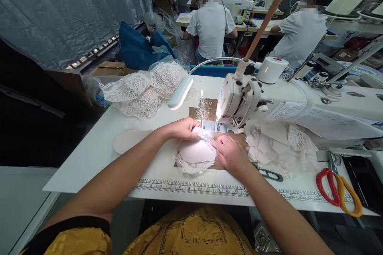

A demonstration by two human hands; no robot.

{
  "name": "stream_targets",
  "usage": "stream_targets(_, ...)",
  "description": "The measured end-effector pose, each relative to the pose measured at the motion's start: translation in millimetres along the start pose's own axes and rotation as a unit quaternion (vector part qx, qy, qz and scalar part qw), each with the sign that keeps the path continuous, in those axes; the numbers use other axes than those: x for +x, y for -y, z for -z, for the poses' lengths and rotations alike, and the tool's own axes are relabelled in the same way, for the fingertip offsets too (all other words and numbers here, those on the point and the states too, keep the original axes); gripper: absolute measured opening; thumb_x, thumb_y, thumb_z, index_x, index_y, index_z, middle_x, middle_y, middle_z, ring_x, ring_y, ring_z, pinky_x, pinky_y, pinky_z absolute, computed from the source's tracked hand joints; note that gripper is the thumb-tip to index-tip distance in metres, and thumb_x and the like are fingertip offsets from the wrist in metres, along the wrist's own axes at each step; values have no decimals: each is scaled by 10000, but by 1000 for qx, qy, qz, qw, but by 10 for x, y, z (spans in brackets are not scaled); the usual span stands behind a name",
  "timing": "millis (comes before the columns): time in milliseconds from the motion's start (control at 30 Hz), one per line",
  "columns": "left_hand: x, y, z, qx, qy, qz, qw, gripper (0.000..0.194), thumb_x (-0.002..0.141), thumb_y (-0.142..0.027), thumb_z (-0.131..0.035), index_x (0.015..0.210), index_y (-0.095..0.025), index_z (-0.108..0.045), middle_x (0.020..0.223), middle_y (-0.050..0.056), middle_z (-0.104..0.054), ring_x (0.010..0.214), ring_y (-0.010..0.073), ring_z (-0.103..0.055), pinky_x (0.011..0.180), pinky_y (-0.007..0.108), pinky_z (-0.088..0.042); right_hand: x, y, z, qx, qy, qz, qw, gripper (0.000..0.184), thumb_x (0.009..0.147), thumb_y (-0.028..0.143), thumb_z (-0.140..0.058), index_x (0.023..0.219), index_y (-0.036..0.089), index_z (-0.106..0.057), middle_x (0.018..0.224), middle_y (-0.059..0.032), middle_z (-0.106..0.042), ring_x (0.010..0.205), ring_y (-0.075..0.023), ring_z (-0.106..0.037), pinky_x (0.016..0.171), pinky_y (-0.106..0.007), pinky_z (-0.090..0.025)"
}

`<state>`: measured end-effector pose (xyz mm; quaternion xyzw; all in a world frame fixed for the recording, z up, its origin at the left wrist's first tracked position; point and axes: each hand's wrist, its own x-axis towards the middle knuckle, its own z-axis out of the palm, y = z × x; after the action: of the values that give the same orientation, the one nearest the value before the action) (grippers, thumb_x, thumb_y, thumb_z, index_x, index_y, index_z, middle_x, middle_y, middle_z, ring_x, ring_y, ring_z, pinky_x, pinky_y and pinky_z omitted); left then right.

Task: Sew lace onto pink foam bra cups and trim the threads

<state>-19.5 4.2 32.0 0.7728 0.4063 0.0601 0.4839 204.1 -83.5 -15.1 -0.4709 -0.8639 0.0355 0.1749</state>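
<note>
A white lace-edged bra cup [196,152] lies on the table in front of the sewing machine [239,99]. My left hand [186,128] pinches its upper left edge. At its upper right edge, the fingers of my right hand [229,150] are closed on the lace trim. The top of the cup is just before the needle area, apart from the presser foot as far as I can see. A lit lamp [181,92] on a bendy neck hangs above. Fingertips partly hide the lace.
White lace pieces [143,91] are heaped at the back left; a pale oval pad [130,140] lies left. Right are more lace pieces [278,145], a thread snipper [269,173], scissors [339,187] and a dark phone [363,179]. A ruler strip [191,187] lines the front edge. Two people sit beyond.
</note>
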Motion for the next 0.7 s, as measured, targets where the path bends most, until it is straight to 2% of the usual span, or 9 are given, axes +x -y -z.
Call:
stream_targets(67,-21,30,27,-88,34,-21,995,272,677,-358,-690,681,-149,-516,745,5,-564,647,119,-506,561,219,-364,-5,3,-6,3,8,-8,1000,268,866,81,-460,964,191,-683,793,-34,-545,719,-156,-457,608,-270,-307)
stream_targets(133,-31,63,39,-166,39,-28,985,351,650,-367,-725,623,-157,-445,722,0,-541,633,108,-489,562,221,-362,-5,13,4,2,13,-14,1000,270,867,78,-460,970,192,-682,800,-34,-547,733,-156,-465,619,-268,-316)
stream_targets(300,-15,154,101,-199,-56,-21,978,436,630,-358,-725,627,-192,-322,591,-67,-375,528,68,-371,513,206,-291,5,30,51,10,25,-15,1000,321,847,51,-454,1010,204,-684,812,-37,-557,753,-160,-487,636,-262,-337)
stream_targets(400,-69,198,186,-190,-124,-19,974,389,635,-327,-696,650,-195,-331,603,-67,-385,540,74,-380,529,211,-303,10,25,57,11,30,-18,999,334,821,29,-451,985,195,-690,812,-42,-561,748,-161,-487,631,-261,-337)
stream_targets(467,-166,180,212,-155,-207,-7,966,310,669,-306,-667,675,-191,-379,620,-58,-421,562,87,-403,546,219,-319,13,21,51,16,26,-19,999,330,830,30,-436,981,180,-688,811,-48,-565,741,-161,-487,632,-263,-337)
stream_targets(567,-350,49,124,-9,-342,4,940,139,789,-302,-584,774,-183,-514,669,-25,-520,633,128,-489,596,248,-380,16,18,33,27,16,-14,999,318,861,54,-409,975,163,-685,809,-55,-574,739,-164,-492,631,-266,-340)
stream_targets(600,-396,-11,56,44,-348,-8,936,125,833,-304,-545,819,-181,-554,716,-5,-570,686,148,-533,633,264,-413,15,15,26,30,11,-11,999,317,860,55,-407,966,165,-685,809,-55,-578,742,-165,-495,631,-265,-342)
stream_targets(633,-425,-68,-28,85,-322,-30,942,147,871,-302,-503,858,-179,-583,791,17,-619,756,166,-572,681,280,-445,12,10,19,34,6,-7,999,313,854,55,-410,948,168,-687,809,-55,-582,745,-165,-499,631,-264,-344)
stream_targets(700,-423,-155,-221,158,-238,-70,956,195,901,-287,-470,936,-170,-622,956,65,-667,901,204,-608,793,322,-483,0,-10,7,47,-9,0,999,289,832,63,-425,878,173,-689,803,-54,-593,743,-164,-506,630,-263,-350)
